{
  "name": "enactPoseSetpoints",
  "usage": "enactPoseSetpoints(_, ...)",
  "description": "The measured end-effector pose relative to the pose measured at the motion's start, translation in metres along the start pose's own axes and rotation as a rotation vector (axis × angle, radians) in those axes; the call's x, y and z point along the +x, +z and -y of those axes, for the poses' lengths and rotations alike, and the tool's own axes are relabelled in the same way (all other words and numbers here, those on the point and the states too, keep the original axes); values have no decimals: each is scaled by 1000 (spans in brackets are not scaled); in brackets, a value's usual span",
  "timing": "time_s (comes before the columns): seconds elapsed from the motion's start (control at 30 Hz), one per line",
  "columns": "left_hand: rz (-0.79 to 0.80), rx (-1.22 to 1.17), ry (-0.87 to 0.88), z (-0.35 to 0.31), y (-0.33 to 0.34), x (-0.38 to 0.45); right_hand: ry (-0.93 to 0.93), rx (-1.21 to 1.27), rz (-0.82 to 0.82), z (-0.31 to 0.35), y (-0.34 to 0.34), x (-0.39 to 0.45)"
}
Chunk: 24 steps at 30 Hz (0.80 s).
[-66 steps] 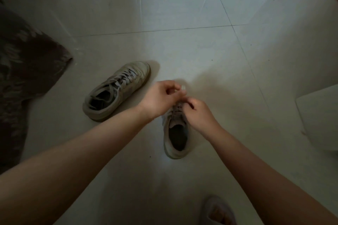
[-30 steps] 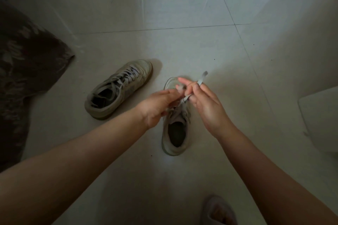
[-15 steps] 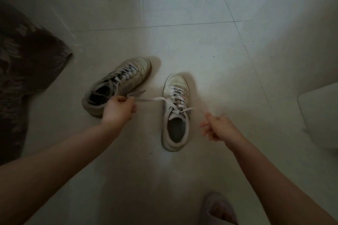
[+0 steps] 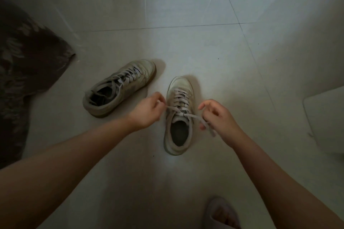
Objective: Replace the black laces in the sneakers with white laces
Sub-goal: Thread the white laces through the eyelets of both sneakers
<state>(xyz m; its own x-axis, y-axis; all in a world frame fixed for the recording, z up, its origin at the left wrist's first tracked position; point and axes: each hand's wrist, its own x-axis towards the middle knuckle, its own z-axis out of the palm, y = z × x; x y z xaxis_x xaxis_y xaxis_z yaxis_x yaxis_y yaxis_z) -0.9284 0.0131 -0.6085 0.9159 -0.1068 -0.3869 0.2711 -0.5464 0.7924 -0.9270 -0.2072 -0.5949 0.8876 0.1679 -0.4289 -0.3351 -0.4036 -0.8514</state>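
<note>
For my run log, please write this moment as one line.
step: lacing right sneaker | left hand: pinches lace end | right hand: holds other end

Both arms reach forward, left hand [image 4: 147,111] and right hand [image 4: 220,117] pinching.

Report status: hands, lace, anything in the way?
Left hand pinches one lace end, right hand grips the other. Near sneaker laced white to the top, not tied. Second sneaker clear to the left; nothing blocking.
</note>
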Motion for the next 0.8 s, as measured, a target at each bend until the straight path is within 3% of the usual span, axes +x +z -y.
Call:
enactPoseSetpoints(0.07,91,-70,-168,3,-11,0,118,143,145,2,-8,-4)
enactPoseSetpoints(0.1,186,-20,-242,6,-17,0,130,55,214,3,-13,-4)
enactPoseSetpoints(0.17,446,98,-303,9,-28,-1,46,-383,271,-2,-22,2)
enactPoseSetpoints(0.2,561,57,-296,9,-32,-1,-32,-604,217,-6,-25,6)
enactPoseSetpoints(0.27,682,-218,-251,5,-32,-4,-117,-715,-23,-15,-23,12)
enactPoseSetpoints(0.3,673,-386,-225,1,-27,-6,-157,-646,-181,-16,-16,13)
enactPoseSetpoints(0.37,506,-614,-202,-6,-13,-6,-188,-405,-401,-12,3,13)
enactPoseSetpoints(0.43,276,-604,-176,-13,0,-3,-119,-170,-458,-7,21,15)
enactPoseSetpoints(0.5,84,-574,-160,-21,10,-3,-81,-96,-438,-1,29,17)
enactPoseSetpoints(0.57,-8,-586,-112,-25,18,-3,-83,-94,-328,3,31,19)
enactPoseSetpoints(0.67,71,-513,38,-26,20,-5,-56,-87,-129,5,36,18)
enactPoseSetpoints(0.8,109,-286,188,-16,15,0,-43,-186,-60,9,34,22)
